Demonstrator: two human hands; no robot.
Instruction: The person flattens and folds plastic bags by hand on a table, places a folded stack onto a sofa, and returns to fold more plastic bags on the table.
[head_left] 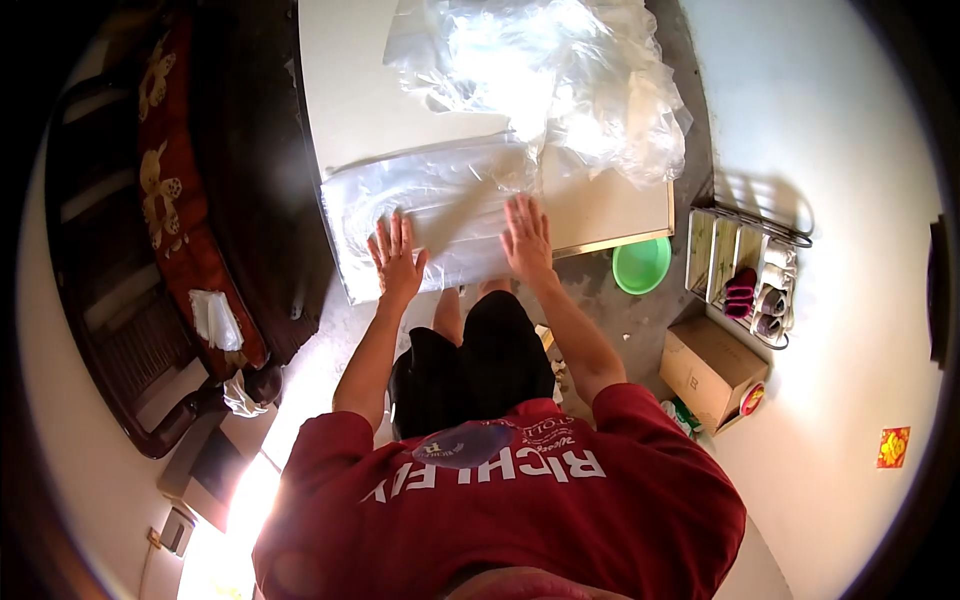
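A flattened clear plastic sheet or bag lies across the near end of a pale table. My left hand rests on its left part, fingers spread and palm down. On the right part of the plastic lies my right hand, also flat with its fingers stretched out. Neither hand grips anything. Beyond them, a large crumpled heap of clear plastic covers the far right of the table, with strong glare on it. Whether the flat piece joins the heap I cannot tell.
A green basin stands on the floor below the table's right edge. Further right are a shoe rack with several shoes and a cardboard box. On the left stands a dark wooden bench with a red patterned cover.
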